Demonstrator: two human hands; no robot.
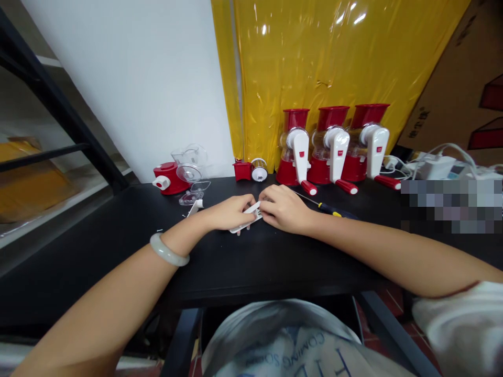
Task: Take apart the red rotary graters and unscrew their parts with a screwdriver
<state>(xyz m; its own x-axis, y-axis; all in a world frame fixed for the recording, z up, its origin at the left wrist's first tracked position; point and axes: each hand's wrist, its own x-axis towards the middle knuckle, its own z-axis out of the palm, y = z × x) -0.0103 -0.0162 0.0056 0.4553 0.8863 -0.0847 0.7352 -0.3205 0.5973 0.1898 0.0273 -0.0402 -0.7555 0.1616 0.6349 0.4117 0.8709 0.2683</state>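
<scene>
Between my two hands, low over the black table [236, 267], is a white plastic crank-handle piece [238, 228], tilted up to the right. My left hand [231, 212] grips its left part between thumb and fingers. Closed over its right end, my right hand [283, 208] has its fingertips bent in and hides that end. Just left of my left hand lies a small white part [195, 207]. Behind my right hand rests a screwdriver [328, 208] with a dark blue and yellow handle.
Three red-and-white rotary graters [297, 152] stand along the back right. A red grater base [173, 178] and clear plastic parts [191, 173] sit at the back left. A small red piece [242, 170] and a grater drum [259, 170] are between them. White cables [436, 162] lie far right.
</scene>
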